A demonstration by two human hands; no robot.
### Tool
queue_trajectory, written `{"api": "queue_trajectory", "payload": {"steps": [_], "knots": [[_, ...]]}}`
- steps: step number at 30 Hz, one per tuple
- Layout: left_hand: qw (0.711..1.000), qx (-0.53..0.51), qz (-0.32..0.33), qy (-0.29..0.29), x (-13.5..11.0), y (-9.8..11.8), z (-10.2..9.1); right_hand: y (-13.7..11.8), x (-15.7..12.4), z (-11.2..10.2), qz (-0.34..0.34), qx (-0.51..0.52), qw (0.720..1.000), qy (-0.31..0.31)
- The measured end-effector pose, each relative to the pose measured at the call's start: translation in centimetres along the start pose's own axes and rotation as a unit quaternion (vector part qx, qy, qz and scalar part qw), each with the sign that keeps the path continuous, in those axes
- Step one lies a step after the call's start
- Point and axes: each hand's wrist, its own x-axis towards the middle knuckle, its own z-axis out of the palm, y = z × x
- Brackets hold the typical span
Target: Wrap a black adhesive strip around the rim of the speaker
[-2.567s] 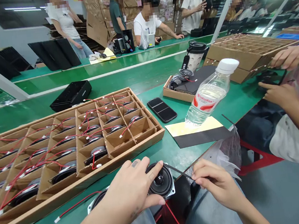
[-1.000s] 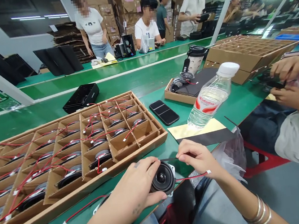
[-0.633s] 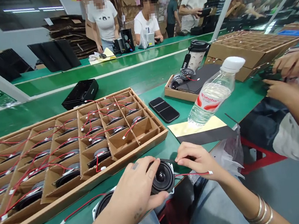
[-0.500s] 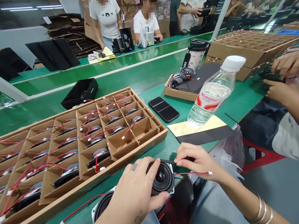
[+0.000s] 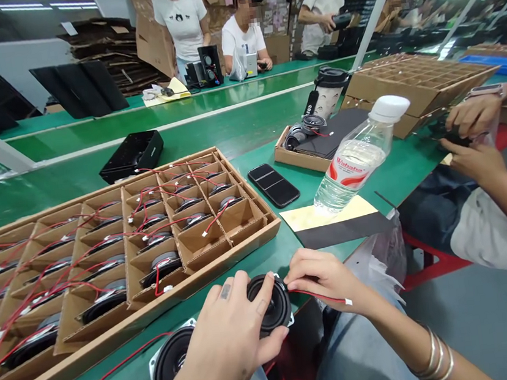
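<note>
A round black speaker [image 5: 274, 304] with a white metal frame is held at the table's front edge by my left hand [image 5: 236, 328], fingers over its top and thumb along its lower side. My right hand [image 5: 317, 277] is closed in a pinch against the speaker's right rim; what lies between the fingertips is hidden. From that rim a red wire [image 5: 315, 294] runs under the right fingers to a small white connector [image 5: 348, 302]. Partly behind my left forearm lies a second speaker [image 5: 170, 357], its red lead [image 5: 130, 357] stretched left across the green table.
A divided cardboard box [image 5: 254, 239] of wired speakers fills the left. Beyond my hands are a phone [image 5: 274, 185], a water bottle [image 5: 354, 159] on yellow-black card, and a small tray [image 5: 305, 160]. At right, a co-worker's hands [image 5: 476, 138] work beside another divided box [image 5: 408, 94].
My right fingertips have moved left onto the speaker's rim, having been slightly apart from it. The left hand keeps its hold. The whole view has shifted slightly.
</note>
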Motion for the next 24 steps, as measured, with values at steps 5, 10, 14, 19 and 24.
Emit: {"api": "queue_trajectory", "payload": {"steps": [5, 10, 14, 19, 24], "knots": [[0.999, 0.039, 0.002, 0.014, -0.4, 0.5, 0.0, -0.2, 0.4, 0.0, -0.033, -0.035, 0.999, -0.024], [0.998, 0.057, -0.013, 0.011, -0.9, 1.0, 0.4, -0.7, 0.8, -0.2, -0.036, -0.041, 0.998, -0.042], [0.998, 0.059, -0.023, 0.004, -1.1, 1.1, 0.9, -1.2, 0.6, -0.3, -0.046, -0.100, 0.991, -0.073], [0.998, 0.051, -0.032, -0.004, -1.0, 1.3, 0.7, -2.9, 0.1, -1.0, -0.074, -0.277, 0.945, -0.159], [0.998, 0.005, -0.061, -0.034, -0.4, 0.9, -1.0, -5.8, -0.7, -1.4, -0.022, -0.281, 0.958, -0.045]]}}
